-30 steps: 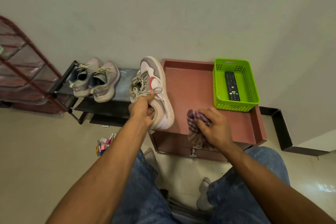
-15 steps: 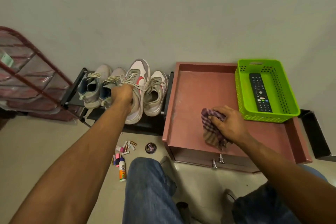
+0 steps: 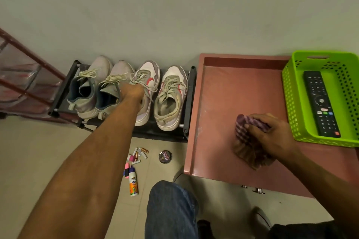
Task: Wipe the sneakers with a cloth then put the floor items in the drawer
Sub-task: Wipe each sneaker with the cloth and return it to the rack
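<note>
Several sneakers stand in a row on a low black shoe rack (image 3: 190,101). My left hand (image 3: 134,93) grips the white sneaker with the red swoosh (image 3: 149,75) at its tongue, the shoe resting on the rack beside its mate (image 3: 171,99). Two grey sneakers (image 3: 91,87) stand to the left. My right hand (image 3: 272,134) holds a purple checked cloth (image 3: 242,141) pressed on the pink cabinet top (image 3: 223,93). On the floor lie several batteries (image 3: 140,153), a glue bottle (image 3: 133,183), markers (image 3: 126,170) and a round polish tin (image 3: 165,157). Drawer knobs (image 3: 257,190) show under the cabinet's front edge.
A green basket (image 3: 291,103) holding a black remote (image 3: 320,103) sits at the cabinet's right. A red wire rack (image 3: 29,75) stands at the far left. My denim-clad knees (image 3: 171,211) are below, close to the floor items.
My left hand carried the red-swoosh sneaker from the cabinet's edge left onto the rack and set it down beside its mate. The cloth hand stayed on the cabinet top.
</note>
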